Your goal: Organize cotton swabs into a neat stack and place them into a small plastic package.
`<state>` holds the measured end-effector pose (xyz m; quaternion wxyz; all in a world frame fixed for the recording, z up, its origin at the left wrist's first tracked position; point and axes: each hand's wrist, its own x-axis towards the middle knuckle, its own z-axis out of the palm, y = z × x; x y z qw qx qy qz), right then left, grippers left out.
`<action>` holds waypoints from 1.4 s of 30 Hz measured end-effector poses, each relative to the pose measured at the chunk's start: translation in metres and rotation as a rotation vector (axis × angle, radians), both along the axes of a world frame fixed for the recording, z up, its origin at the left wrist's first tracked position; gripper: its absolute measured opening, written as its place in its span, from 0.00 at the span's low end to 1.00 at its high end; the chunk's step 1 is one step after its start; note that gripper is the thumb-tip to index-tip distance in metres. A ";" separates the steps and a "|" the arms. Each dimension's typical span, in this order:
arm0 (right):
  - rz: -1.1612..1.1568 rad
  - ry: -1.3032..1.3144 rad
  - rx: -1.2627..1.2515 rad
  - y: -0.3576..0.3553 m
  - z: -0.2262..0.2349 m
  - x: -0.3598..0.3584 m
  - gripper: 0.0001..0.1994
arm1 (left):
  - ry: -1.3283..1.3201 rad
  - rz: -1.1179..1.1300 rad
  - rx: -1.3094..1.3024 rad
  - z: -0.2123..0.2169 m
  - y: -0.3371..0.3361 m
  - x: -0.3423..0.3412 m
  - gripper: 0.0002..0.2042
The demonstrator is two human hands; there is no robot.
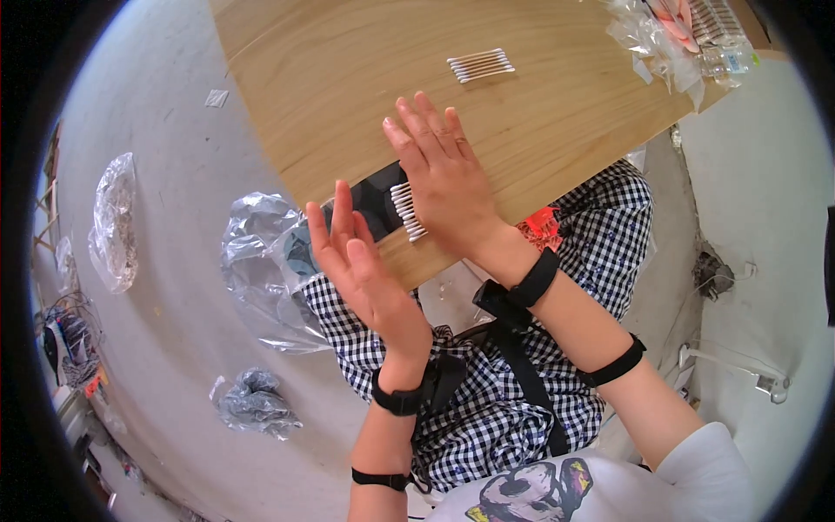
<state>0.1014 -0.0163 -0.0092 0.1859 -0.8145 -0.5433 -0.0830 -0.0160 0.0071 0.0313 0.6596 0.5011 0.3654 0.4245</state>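
Observation:
A row of white-tipped cotton swabs lies near the table's front edge, side by side. Over its right part is my right hand, fingers stretched out and slightly apart, hiding the rest of the row; whether the palm presses on the swabs I cannot tell. My left hand is at the table's near left corner with fingers spread and nothing in it. Farther up the table, a second neat row of cotton swabs lies apart from both hands.
The wooden table carries clear plastic wrapping and a clear bottle at its far right. A dark patterned item is beside the left hand. Plastic bags lie on the grey floor. A white wall stands to the right.

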 end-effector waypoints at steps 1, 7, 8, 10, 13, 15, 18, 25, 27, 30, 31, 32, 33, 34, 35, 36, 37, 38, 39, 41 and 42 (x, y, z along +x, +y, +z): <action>0.028 0.033 0.013 0.002 0.000 0.000 0.25 | -0.076 0.032 -0.048 -0.005 0.002 0.004 0.28; 0.127 0.154 0.064 0.021 0.002 -0.006 0.25 | -0.158 0.067 -0.011 -0.019 0.002 0.028 0.27; 0.162 0.221 0.102 0.024 0.003 -0.008 0.27 | -0.154 0.079 -0.022 -0.017 0.003 0.028 0.26; 0.159 0.177 0.076 0.024 0.001 -0.008 0.27 | -0.191 0.102 -0.067 -0.014 0.005 0.027 0.25; 0.150 0.114 0.026 0.022 0.002 -0.006 0.27 | -0.075 0.049 0.025 -0.006 0.016 0.006 0.24; 0.153 0.100 0.013 0.025 0.005 -0.007 0.27 | 0.025 0.054 0.146 0.001 0.033 -0.017 0.21; 0.169 0.139 0.042 0.025 0.003 -0.007 0.27 | 0.228 0.017 0.230 0.005 0.054 -0.047 0.21; 0.193 0.057 0.076 0.033 -0.001 -0.007 0.23 | 0.876 -0.400 0.887 0.004 0.080 -0.069 0.36; 0.198 0.048 0.075 0.034 -0.003 -0.007 0.23 | 0.869 -0.421 0.905 0.002 0.083 -0.063 0.35; 0.210 0.072 0.089 0.039 0.001 -0.013 0.22 | 0.877 -0.452 0.945 0.007 0.092 -0.059 0.34; 0.213 0.072 0.090 0.039 0.000 -0.013 0.22 | 0.871 -0.475 0.967 0.007 0.095 -0.057 0.33; 0.215 0.072 0.091 0.039 0.000 -0.014 0.22 | 0.865 -0.497 0.990 0.008 0.097 -0.056 0.31; 0.213 0.069 0.088 0.039 -0.001 -0.013 0.22 | 0.861 -0.499 0.989 0.007 0.099 -0.053 0.31; 0.213 0.072 0.082 0.038 -0.002 -0.012 0.22 | 0.852 -0.530 0.977 0.007 0.100 -0.051 0.30; 0.212 0.074 0.077 0.037 -0.003 -0.011 0.22 | 0.844 -0.561 0.965 0.007 0.101 -0.049 0.30; 0.212 0.074 0.079 0.037 -0.002 -0.011 0.22 | 0.844 -0.561 0.966 0.009 0.103 -0.048 0.30; 0.211 0.069 0.077 0.038 -0.002 -0.012 0.22 | 0.843 -0.573 0.969 0.011 0.104 -0.047 0.29; 0.210 0.064 0.074 0.038 -0.002 -0.012 0.22 | 0.842 -0.586 0.972 0.012 0.106 -0.046 0.29; 0.210 0.064 0.075 0.038 -0.001 -0.013 0.22 | 0.843 -0.585 0.972 0.014 0.107 -0.046 0.29; 0.194 0.123 0.088 0.039 0.000 -0.015 0.24 | 0.864 -0.622 0.962 0.015 0.109 -0.045 0.29; 0.194 0.122 0.088 0.039 0.000 -0.014 0.24 | 0.862 -0.622 0.962 0.015 0.109 -0.044 0.29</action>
